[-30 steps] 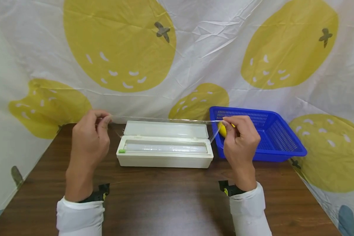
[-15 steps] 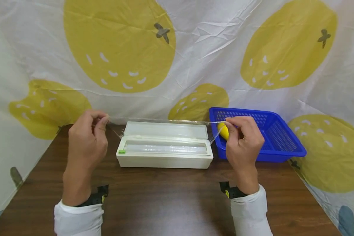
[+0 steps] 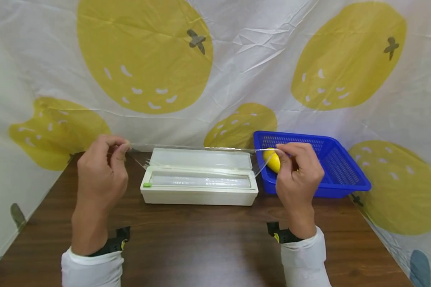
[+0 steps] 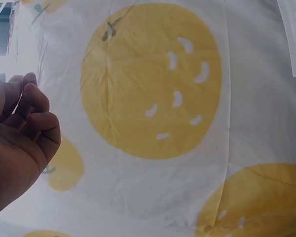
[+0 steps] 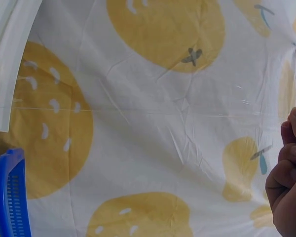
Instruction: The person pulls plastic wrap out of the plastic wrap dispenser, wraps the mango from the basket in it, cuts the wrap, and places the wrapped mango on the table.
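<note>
A clear sheet of plastic wrap (image 3: pixel 215 148) stretches between the two raised hands, above and behind a white dispenser box (image 3: pixel 199 197). My left hand (image 3: pixel 102 171) pinches one corner of the sheet between thumb and forefinger; my right hand (image 3: pixel 299 171) pinches the opposite corner. In the box, whose lid (image 3: pixel 201 158) is tipped back, lies the wrap roll (image 3: pixel 201 181). A green slider (image 3: pixel 147 185) sits at the box's left end. In the left wrist view the left hand (image 4: pixel 27 123) shows curled fingers; the right wrist view shows the right hand (image 5: pixel 288 168) at its edge.
Right of the box stands a blue plastic basket (image 3: pixel 344 175), behind the right hand. A yellow lemon-like fruit (image 3: pixel 273 160) lies in it, partly hidden. Everything rests on a brown wooden table (image 3: pixel 197 243) with a fruit-printed cloth (image 3: pixel 248 48) hanging behind.
Both hands have moved slightly apart, the left one leftward and the right one a little rightward, with the wrap held between them. More of the yellow fruit shows. Box and basket stay in place.
</note>
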`<action>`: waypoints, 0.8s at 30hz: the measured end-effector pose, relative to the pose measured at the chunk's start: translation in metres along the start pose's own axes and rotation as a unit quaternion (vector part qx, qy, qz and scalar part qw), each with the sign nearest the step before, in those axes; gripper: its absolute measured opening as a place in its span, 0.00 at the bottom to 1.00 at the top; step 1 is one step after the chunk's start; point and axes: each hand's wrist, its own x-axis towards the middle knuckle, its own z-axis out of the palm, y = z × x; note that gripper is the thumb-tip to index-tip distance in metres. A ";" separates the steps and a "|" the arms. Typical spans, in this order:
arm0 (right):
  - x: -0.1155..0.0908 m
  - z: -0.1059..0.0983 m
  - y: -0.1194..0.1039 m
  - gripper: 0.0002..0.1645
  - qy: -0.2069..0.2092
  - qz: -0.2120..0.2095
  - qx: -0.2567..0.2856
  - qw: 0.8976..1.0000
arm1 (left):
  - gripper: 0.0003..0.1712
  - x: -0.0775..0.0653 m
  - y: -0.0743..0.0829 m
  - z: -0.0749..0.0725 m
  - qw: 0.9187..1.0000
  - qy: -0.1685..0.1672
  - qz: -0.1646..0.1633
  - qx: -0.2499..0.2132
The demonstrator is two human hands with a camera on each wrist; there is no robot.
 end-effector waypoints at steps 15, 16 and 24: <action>0.006 -0.008 -0.009 0.05 0.002 -0.003 0.004 1.000 | 0.05 0.000 0.009 -0.006 1.000 0.014 0.005 -0.006; 0.005 -0.009 -0.009 0.04 0.001 -0.003 0.003 1.000 | 0.05 0.000 0.010 -0.007 1.000 0.014 0.009 -0.007; 0.006 -0.013 -0.012 0.03 0.012 -0.004 0.012 1.000 | 0.17 -0.002 0.015 -0.013 1.000 0.016 0.020 0.001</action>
